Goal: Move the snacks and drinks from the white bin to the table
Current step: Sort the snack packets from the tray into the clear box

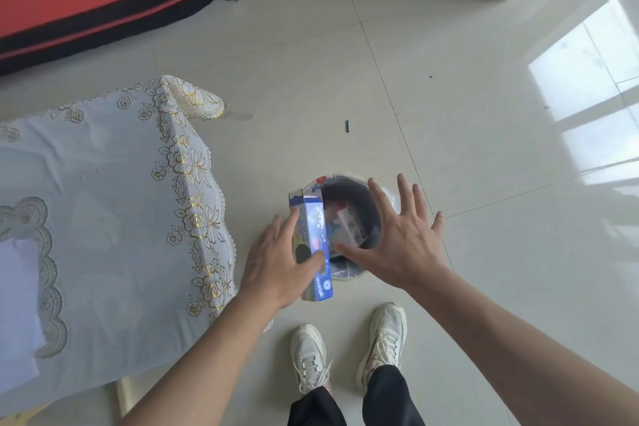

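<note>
Head view: the task looks barely begun. The left hand (280,263) grips a long blue box (316,239), thumb across its front, lifted just over the near-left rim of the bin (345,276) and not yet at the table (103,201). The right hand (401,239) hovers over the bin, fingers spread wide and holding nothing. More packets (349,228) lie inside the bin, so several trips probably remain. No snack shows on the visible part of the table, which carries only a white sheet (17,304).

The box is glossy printed card, square-edged and slender. The bin is round, with a dark inside and a thin crinkled plastic liner. The table wears a pale cloth with gold floral lace edging. The floor (449,97) is shiny tile.
</note>
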The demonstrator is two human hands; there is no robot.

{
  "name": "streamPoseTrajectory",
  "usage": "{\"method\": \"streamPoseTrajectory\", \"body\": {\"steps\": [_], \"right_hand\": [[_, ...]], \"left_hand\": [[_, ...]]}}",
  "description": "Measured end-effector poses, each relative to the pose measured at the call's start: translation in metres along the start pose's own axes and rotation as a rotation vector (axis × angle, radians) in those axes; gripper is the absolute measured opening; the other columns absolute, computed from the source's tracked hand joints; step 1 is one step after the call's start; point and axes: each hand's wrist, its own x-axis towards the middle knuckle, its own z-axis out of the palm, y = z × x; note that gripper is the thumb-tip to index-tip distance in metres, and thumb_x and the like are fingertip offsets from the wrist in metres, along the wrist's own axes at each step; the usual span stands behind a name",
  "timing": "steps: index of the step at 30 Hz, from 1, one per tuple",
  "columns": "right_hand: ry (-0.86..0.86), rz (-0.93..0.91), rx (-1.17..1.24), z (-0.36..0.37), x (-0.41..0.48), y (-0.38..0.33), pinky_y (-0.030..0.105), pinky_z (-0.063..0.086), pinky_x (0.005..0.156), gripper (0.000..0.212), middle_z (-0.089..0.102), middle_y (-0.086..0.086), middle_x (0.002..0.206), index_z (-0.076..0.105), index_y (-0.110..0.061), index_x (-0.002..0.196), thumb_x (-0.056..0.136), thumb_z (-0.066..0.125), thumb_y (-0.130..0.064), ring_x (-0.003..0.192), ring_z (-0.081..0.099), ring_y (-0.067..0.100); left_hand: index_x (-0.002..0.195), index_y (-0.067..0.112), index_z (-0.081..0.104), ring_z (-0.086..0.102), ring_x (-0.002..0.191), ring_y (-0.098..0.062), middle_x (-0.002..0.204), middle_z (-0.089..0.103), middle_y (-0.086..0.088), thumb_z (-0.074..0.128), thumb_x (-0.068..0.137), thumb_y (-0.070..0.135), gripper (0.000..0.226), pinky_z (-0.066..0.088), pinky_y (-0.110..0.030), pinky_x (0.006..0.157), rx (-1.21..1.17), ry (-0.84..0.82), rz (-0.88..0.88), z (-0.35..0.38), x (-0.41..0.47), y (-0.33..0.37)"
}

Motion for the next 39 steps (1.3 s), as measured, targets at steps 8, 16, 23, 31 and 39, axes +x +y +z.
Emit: {"method": "streamPoseTrajectory", "body": {"steps": [8, 16, 23, 31, 39], "right_hand": [[0.033, -0.008, -0.023, -0.022, -0.007, 0.001, 0.066, 0.009, 0.121, 0.109, -0.012, -0.001, 0.17, -0.001, -0.046, 0.158, 0.07, 0.043, -0.094, 0.157, -0.009, 0.027], [0.117, -0.041, -0.049, -0.085, -0.044, -0.015, 0.064, 0.007, 0.122, 0.104, -0.006, -0.003, 0.171, 0.0, -0.045, 0.158, 0.069, 0.022, -0.094, 0.157, -0.006, 0.026], [0.243, -0.061, -0.073, -0.167, -0.119, -0.034, 0.061, 0.008, 0.122, 0.101, -0.007, -0.004, 0.171, -0.003, -0.044, 0.159, 0.072, 0.016, -0.092, 0.157, -0.009, 0.025], [0.406, -0.07, -0.09, -0.251, -0.236, -0.052, 0.057, 0.01, 0.123, 0.092, -0.002, -0.003, 0.171, -0.001, -0.043, 0.159, 0.084, 0.027, -0.087, 0.157, -0.005, 0.026], [0.472, -0.158, -0.126, -0.305, -0.321, -0.064, 0.058, 0.013, 0.123, 0.087, 0.009, 0.0, 0.17, 0.009, -0.039, 0.16, 0.088, 0.033, -0.082, 0.157, 0.004, 0.028]], "left_hand": [[0.161, 0.041, 0.005, 0.009, 0.156, -0.021, 0.17, 0.008, -0.002, 0.039, 0.075, 0.072, 0.097, 0.011, -0.044, 0.126, 0.141, 0.011, 0.079, -0.029, -0.012, 0.017], [0.159, 0.043, -0.004, 0.001, 0.157, -0.021, 0.171, 0.001, 0.001, 0.02, 0.067, 0.083, 0.103, 0.005, -0.046, 0.127, 0.316, 0.071, 0.172, -0.085, -0.048, 0.049], [0.159, 0.043, -0.008, -0.007, 0.157, -0.018, 0.171, -0.005, 0.003, 0.016, 0.07, 0.085, 0.101, -0.002, -0.045, 0.127, 0.389, 0.155, 0.248, -0.158, -0.123, 0.096], [0.159, 0.041, -0.011, -0.015, 0.156, -0.023, 0.17, -0.01, 0.0, 0.022, 0.083, 0.083, 0.093, -0.008, -0.048, 0.125, 0.521, 0.292, 0.373, -0.226, -0.234, 0.146], [0.16, 0.039, -0.008, -0.008, 0.157, -0.027, 0.171, -0.006, -0.003, 0.029, 0.087, 0.081, 0.092, -0.004, -0.05, 0.126, 0.597, 0.387, 0.391, -0.256, -0.329, 0.184]]}}
